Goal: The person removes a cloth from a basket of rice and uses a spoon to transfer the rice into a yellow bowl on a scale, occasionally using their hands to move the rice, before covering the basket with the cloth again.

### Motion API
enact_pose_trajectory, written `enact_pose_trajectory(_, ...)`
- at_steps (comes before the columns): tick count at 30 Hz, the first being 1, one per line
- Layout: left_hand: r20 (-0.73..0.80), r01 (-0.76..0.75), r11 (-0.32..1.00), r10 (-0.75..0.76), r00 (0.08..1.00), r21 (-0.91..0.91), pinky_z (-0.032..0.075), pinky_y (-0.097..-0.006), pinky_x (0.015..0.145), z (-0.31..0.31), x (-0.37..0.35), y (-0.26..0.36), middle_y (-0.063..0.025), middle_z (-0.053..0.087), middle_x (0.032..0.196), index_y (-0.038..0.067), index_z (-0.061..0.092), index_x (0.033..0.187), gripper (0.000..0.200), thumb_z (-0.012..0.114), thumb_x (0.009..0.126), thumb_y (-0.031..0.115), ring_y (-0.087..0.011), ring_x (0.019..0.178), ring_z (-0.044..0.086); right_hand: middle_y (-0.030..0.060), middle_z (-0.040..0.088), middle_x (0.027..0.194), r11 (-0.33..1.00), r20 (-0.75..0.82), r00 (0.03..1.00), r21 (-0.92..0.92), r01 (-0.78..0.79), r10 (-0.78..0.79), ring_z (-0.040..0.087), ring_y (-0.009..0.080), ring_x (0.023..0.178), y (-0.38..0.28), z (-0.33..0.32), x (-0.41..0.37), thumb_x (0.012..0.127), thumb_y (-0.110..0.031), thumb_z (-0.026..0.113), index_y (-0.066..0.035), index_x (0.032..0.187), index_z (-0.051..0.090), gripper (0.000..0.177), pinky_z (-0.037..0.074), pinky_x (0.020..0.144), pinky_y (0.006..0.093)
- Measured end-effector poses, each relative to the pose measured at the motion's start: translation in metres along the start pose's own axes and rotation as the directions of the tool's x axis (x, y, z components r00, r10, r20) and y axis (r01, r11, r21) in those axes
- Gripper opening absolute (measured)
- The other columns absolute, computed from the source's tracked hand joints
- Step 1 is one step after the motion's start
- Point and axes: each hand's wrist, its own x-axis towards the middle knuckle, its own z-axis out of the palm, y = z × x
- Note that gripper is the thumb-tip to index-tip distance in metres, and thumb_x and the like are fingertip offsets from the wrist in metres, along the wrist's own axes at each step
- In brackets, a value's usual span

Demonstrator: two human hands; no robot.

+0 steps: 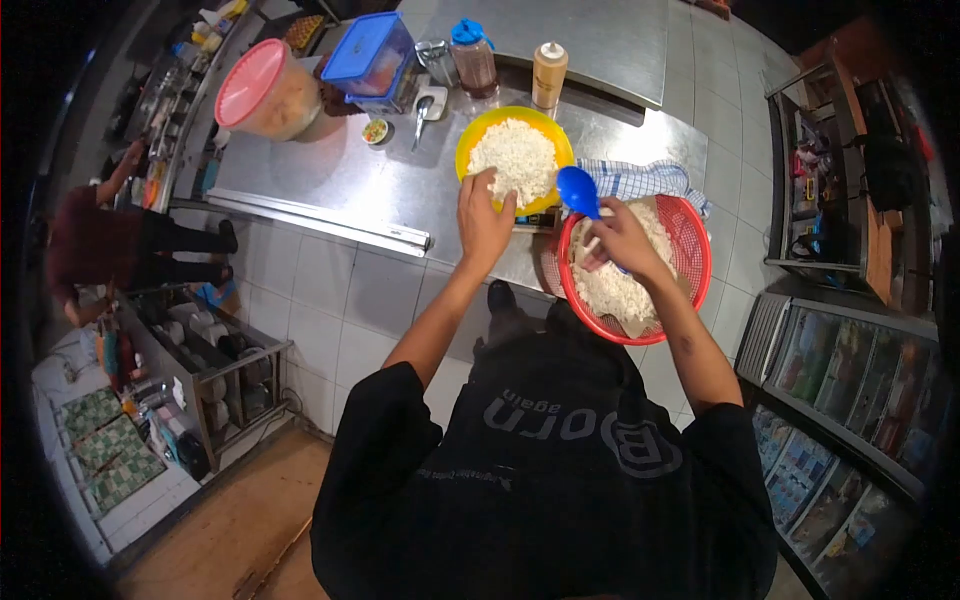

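A yellow plate [567, 150] heaped with white rice [515, 155] sits on the steel counter. My left hand [485, 222] is over its near rim, thumb and fingers apart, the fingertips at the rice. To the right is a red mesh basket [702, 250] with more rice [612, 288] on a brownish liner. Over this basket my right hand [625, 242] is closed around the handle of a blue spoon [577, 188]. The spoon's bowl points away from me, up and left, and some fingers reach down close to the rice.
Behind the plate stand a sauce bottle [549, 76], a blue-lidded jug [474, 62], a blue-lidded box [368, 52] and a pink-lidded tub [250, 85]. A checked cloth [640, 178] lies behind the basket. At left another person [100, 235] stands by a rack [215, 370].
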Motion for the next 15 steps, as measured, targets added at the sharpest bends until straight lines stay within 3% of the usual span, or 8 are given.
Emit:
enact_pose_trajectory(1, -0.054, -0.092, 0.989, 0.099, 0.994, 0.119, 0.052, -0.0413, 0.088, 0.003, 0.013, -0.002, -0.0173, 0.062, 0.111, 0.001, 0.061, 0.129, 0.051, 0.078, 0.082, 0.011, -0.0324, 0.095, 0.064, 0.0225, 0.065, 0.089, 0.999, -0.025, 0.999, 0.003, 0.042, -0.041, 0.072, 0.0344, 0.063, 0.003, 0.010, 0.017, 0.101, -0.005, 0.047, 0.003, 0.147, 0.025, 0.052, 0.064, 0.053, 0.0404)
enact_pose_trajectory(2, -0.061, -0.104, 0.987, 0.112, 0.992, 0.119, 0.052, -0.0413, 0.088, 0.004, 0.022, 0.001, -0.0173, 0.062, 0.111, 0.001, 0.061, 0.129, 0.051, 0.078, 0.082, 0.011, -0.0324, 0.095, 0.064, 0.0225, 0.065, 0.089, 0.998, -0.028, 0.998, 0.002, 0.056, -0.056, 0.072, 0.0344, 0.063, 0.001, 0.020, 0.029, 0.101, -0.005, 0.047, 0.003, 0.147, 0.025, 0.052, 0.064, 0.053, 0.0404)
enact_pose_trajectory(4, 0.015, -0.126, 0.966, 0.126, 0.992, 0.226, 0.046, -0.0479, 0.099, 0.009, 0.038, 0.007, -0.0212, 0.056, 0.116, -0.003, 0.054, 0.133, 0.060, 0.079, 0.079, 0.010, -0.0416, 0.110, 0.055, 0.0235, 0.064, 0.089, 0.999, -0.086, 0.996, -0.015, -0.032, 0.030, 0.072, 0.0349, 0.060, -0.005, 0.036, 0.049, 0.101, -0.006, 0.046, 0.004, 0.144, 0.028, 0.048, 0.063, 0.049, 0.0418)
enact_pose_trajectory(6, 0.052, -0.145, 0.955, 0.136, 0.989, 0.259, 0.047, -0.0481, 0.098, 0.017, 0.045, 0.001, -0.0211, 0.056, 0.116, -0.004, 0.056, 0.130, 0.060, 0.080, 0.076, 0.008, -0.0418, 0.110, 0.056, 0.0235, 0.063, 0.088, 0.998, -0.079, 0.996, 0.045, -0.047, 0.050, 0.071, 0.0348, 0.059, -0.010, 0.049, 0.058, 0.101, -0.006, 0.046, 0.004, 0.142, 0.030, 0.045, 0.063, 0.048, 0.0419)
enact_pose_trajectory(10, 0.135, -0.172, 0.972, 0.151, 0.979, 0.161, 0.049, -0.0472, 0.096, 0.027, 0.049, 0.002, -0.0215, 0.060, 0.114, -0.004, 0.064, 0.120, 0.048, 0.079, 0.075, 0.001, -0.0417, 0.110, 0.059, 0.0222, 0.062, 0.085, 0.982, -0.009, 0.999, 0.183, -0.047, 0.050, 0.071, 0.0351, 0.058, -0.013, 0.055, 0.065, 0.101, -0.008, 0.046, 0.006, 0.133, 0.036, 0.037, 0.063, 0.047, 0.0413)
enact_pose_trajectory(13, 0.128, -0.199, 0.974, 0.211, 0.969, -0.105, 0.057, -0.0390, 0.076, 0.028, 0.048, 0.014, -0.0174, 0.069, 0.107, 0.000, 0.066, 0.119, 0.041, 0.073, 0.078, -0.003, -0.0305, 0.090, 0.069, 0.0173, 0.063, 0.085, 0.958, 0.018, 0.998, 0.280, -0.056, 0.053, 0.070, 0.0296, 0.056, -0.009, 0.052, 0.072, 0.100, -0.007, 0.048, 0.004, 0.127, 0.045, 0.030, 0.061, 0.046, 0.0366)
enact_pose_trajectory(15, 0.090, -0.186, 0.969, 0.202, 0.975, -0.161, 0.058, -0.0383, 0.075, 0.024, 0.051, 0.021, -0.0177, 0.069, 0.108, 0.000, 0.065, 0.120, 0.039, 0.069, 0.081, -0.004, -0.0301, 0.088, 0.070, 0.0146, 0.064, 0.085, 0.931, 0.063, 0.996, 0.357, -0.075, 0.056, 0.070, 0.0263, 0.056, -0.005, 0.046, 0.078, 0.099, -0.008, 0.049, 0.002, 0.124, 0.049, 0.027, 0.059, 0.045, 0.0338)
